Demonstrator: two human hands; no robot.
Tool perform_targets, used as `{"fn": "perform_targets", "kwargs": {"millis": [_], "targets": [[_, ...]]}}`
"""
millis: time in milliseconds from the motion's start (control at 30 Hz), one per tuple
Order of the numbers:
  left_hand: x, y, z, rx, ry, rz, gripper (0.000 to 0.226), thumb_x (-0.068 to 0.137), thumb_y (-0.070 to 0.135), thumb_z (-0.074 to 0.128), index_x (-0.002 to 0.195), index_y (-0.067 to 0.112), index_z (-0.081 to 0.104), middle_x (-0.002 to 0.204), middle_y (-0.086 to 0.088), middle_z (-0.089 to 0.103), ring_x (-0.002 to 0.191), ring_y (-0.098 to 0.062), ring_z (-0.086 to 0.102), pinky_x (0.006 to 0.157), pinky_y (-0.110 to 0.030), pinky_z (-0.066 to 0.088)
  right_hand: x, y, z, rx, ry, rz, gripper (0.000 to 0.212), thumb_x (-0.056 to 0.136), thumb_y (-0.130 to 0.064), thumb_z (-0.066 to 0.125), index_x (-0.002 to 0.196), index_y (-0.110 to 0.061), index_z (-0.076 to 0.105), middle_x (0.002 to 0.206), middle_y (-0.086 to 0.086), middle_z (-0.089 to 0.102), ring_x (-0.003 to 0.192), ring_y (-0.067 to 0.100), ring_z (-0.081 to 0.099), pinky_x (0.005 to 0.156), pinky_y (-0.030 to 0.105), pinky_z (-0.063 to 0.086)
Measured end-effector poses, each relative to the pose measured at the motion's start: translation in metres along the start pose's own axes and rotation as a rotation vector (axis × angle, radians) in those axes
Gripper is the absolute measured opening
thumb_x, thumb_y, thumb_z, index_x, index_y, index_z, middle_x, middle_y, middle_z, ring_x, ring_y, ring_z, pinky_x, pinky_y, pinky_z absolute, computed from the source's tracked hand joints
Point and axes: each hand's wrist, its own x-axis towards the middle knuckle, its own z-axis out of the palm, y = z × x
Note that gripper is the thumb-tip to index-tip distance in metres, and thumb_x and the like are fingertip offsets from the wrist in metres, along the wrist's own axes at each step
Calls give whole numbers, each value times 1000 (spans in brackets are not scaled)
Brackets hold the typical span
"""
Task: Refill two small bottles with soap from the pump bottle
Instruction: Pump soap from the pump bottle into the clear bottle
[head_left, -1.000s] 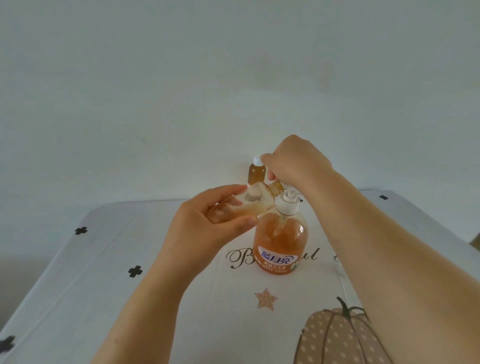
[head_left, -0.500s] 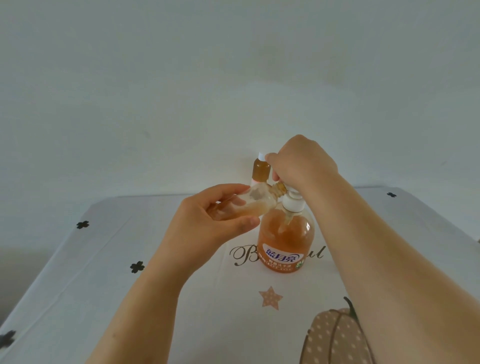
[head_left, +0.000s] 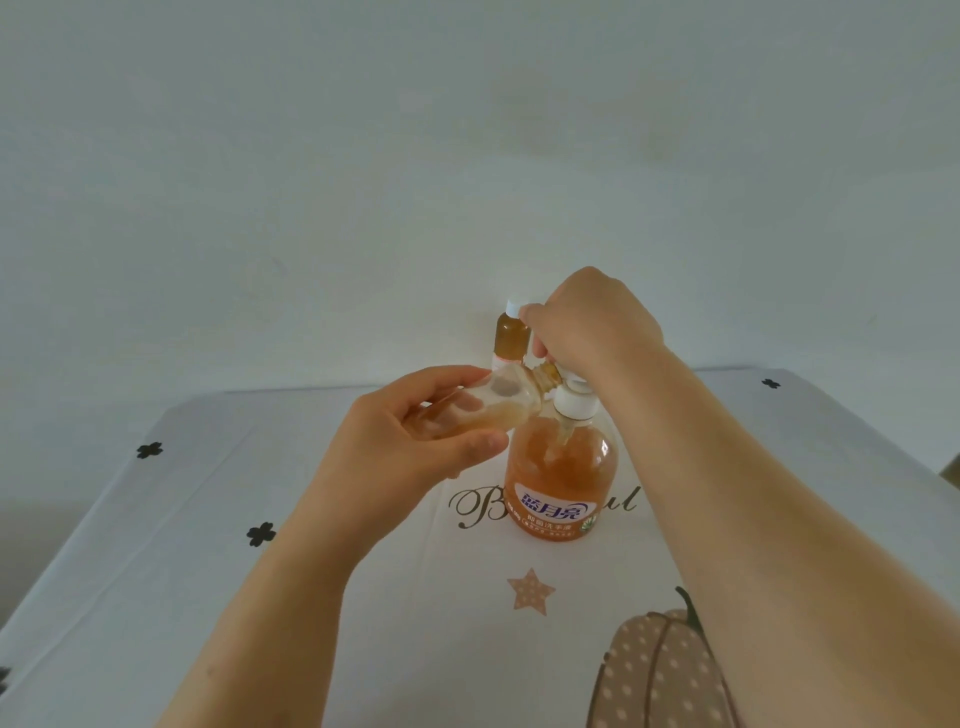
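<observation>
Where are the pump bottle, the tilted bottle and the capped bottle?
pump bottle (head_left: 558, 467), head view, orange body.
tilted bottle (head_left: 506, 404), head view, clear side.
capped bottle (head_left: 511, 338), head view, amber body.

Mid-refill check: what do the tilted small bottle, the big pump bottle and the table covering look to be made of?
Small bottle: clear, glossy plastic, probably; a soap film shows through its wall.
Pump bottle: smooth transparent plastic by the look, with orange soap visible inside and an opaque white collar, likely plastic too.
Table covering: matte printed fabric, judging by its soft creases.
</observation>
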Motion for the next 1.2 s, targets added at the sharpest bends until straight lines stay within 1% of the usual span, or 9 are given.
{"fn": "perform_targets", "kwargs": {"millis": [167,333,433,567,733,800,900,1033,1200], "targets": [[-2,4,1,4,28,35,40,66,25,87,98,43,73,94,11,73,78,-6,68,66,-23,54,-2,-5,-8,-16,47,-39,23,89,-27,53,85,-13,71,81,2,72,72,23,67,61,29,46],[-3,7,0,53,45,72,40,64,33,86,98,49,71,95,17,72,79,-3,67,81,-31,57,-1,-7,-8,-60,63,-65,25,90,-27,50,85,-12,70,80,2,70,69,23,65,57,28,43],[-3,6,0,63,47,67,40,66,30,87,99,47,72,95,17,72,77,-2,67,80,-28,56,-1,-7,-8,-54,40,-53,25,90,-28,51,86,-13,71,82,2,72,72,23,66,60,29,45],[-3,5,0,64,39,56,40,65,30,87,98,47,72,95,15,72,76,-3,67,78,-27,55,1,-7,-6,-59,21,-45,26,91,-29,51,86,-14,72,80,1,70,68,21,63,55,28,41],[-1,1,-1,52,9,19,45,54,41,85,97,46,73,94,14,72,77,-7,68,79,-28,55,2,-2,-1,-63,-30,-28,26,92,-32,56,81,-16,73,75,1,69,65,20,62,54,28,39],[1,-1,-1,54,3,8,43,57,36,88,96,48,72,94,16,72,77,-6,68,80,-29,54,3,-1,0,-63,-35,-21,25,91,-33,58,78,-17,73,76,1,68,67,21,62,53,29,37],[2,-3,-2,60,1,-1,42,62,27,88,95,48,73,93,16,72,79,-6,69,80,-30,55,3,0,2,-51,-38,-15,25,91,-32,57,81,-16,74,79,1,69,69,21,62,53,29,36],[1,-3,-2,61,1,1,42,63,27,88,95,49,72,94,16,72,81,-7,69,82,-30,55,3,1,3,-29,-40,-11,28,92,-34,55,82,-16,74,80,1,69,69,21,63,53,29,37],[0,0,-1,55,-2,7,41,64,24,88,95,47,73,92,16,72,77,-5,68,80,-30,55,0,0,0,-26,-41,-6,26,91,-32,58,80,-16,74,79,1,70,68,20,63,53,29,38]]}}
